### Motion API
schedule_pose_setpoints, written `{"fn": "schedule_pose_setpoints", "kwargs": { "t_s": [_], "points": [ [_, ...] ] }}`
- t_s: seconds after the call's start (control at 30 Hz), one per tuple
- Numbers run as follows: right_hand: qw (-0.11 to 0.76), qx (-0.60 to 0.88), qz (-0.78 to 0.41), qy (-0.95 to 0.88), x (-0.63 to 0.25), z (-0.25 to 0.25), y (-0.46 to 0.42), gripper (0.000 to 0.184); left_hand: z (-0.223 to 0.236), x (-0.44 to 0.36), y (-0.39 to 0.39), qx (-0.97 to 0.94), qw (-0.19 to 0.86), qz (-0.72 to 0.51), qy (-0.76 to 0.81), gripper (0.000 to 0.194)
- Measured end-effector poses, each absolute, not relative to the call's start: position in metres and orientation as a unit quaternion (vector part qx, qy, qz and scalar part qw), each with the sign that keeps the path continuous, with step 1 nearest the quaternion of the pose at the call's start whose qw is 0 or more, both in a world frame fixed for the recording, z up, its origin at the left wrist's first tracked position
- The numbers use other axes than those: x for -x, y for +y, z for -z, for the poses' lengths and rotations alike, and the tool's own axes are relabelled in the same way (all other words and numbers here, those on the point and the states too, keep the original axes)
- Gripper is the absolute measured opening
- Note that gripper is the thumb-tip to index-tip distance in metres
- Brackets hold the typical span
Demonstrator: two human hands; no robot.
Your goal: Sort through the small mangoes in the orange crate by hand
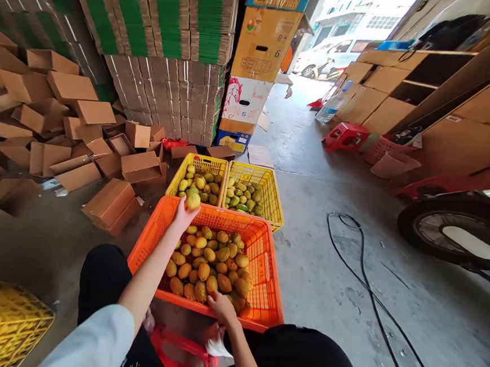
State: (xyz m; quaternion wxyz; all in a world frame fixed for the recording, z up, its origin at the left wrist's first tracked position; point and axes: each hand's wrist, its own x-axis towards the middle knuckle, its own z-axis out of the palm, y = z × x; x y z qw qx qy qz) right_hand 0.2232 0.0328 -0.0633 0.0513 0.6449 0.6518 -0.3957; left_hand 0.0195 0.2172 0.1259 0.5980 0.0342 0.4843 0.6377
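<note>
An orange plastic crate stands on the floor in front of me, part filled with several yellow-brown mangoes. My left hand is stretched forward over the crate's far rim and is closed on one yellow mango. My right hand rests on the fruit at the crate's near edge, its fingers curled on a mango there. Behind the orange crate stand two yellow crates, the left yellow crate and the right yellow crate, each holding several smaller greenish-yellow mangoes.
Loose brown cartons litter the floor at left, with tall stacks of flat cardboard behind. Another yellow crate sits at bottom left. A black cable crosses the concrete at right, near a scooter wheel. A red stool stands farther back.
</note>
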Motion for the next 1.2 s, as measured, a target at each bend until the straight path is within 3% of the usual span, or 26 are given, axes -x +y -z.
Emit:
{"fn": "schedule_pose_setpoints", "kwargs": {
  "t_s": [0.07, 0.17, 0.33, 0.4, 0.67, 0.93, 1.1, 1.2],
  "points": [
    [0.068, -0.637, 0.405, 0.652, -0.222, 0.06, 0.033, 0.033, -0.137, -0.016, 0.222, -0.17, 0.546, -0.638, 0.516, 0.039],
    [0.079, -0.63, 0.419, 0.649, -0.22, 0.057, 0.036, 0.032, -0.097, -0.007, 0.155, -0.382, 0.44, -0.56, 0.589, 0.04],
    [0.09, -0.618, 0.424, 0.656, -0.223, 0.059, 0.035, 0.036, -0.004, -0.002, 0.006, -0.64, 0.33, -0.083, 0.689, 0.03],
    [0.099, -0.615, 0.423, 0.658, -0.224, 0.059, 0.034, 0.04, 0.002, -0.003, -0.009, -0.654, 0.305, 0.002, 0.693, 0.036],
    [0.156, -0.584, 0.453, 0.656, -0.226, 0.059, 0.036, 0.042, 0.004, 0.01, 0.023, -0.652, 0.336, 0.142, 0.665, 0.048],
    [0.205, -0.481, 0.539, 0.661, -0.223, 0.087, 0.048, 0.034, 0.034, 0.021, 0.041, -0.671, 0.397, 0.169, 0.602, 0.042],
    [0.215, -0.499, 0.549, 0.635, -0.217, 0.102, 0.047, 0.035, 0.061, 0.04, 0.063, -0.668, 0.382, 0.201, 0.606, 0.038],
    [0.223, -0.536, 0.506, 0.638, -0.215, 0.108, 0.046, 0.036, 0.082, 0.06, 0.07, -0.654, 0.365, 0.22, 0.625, 0.052]
  ]
}}
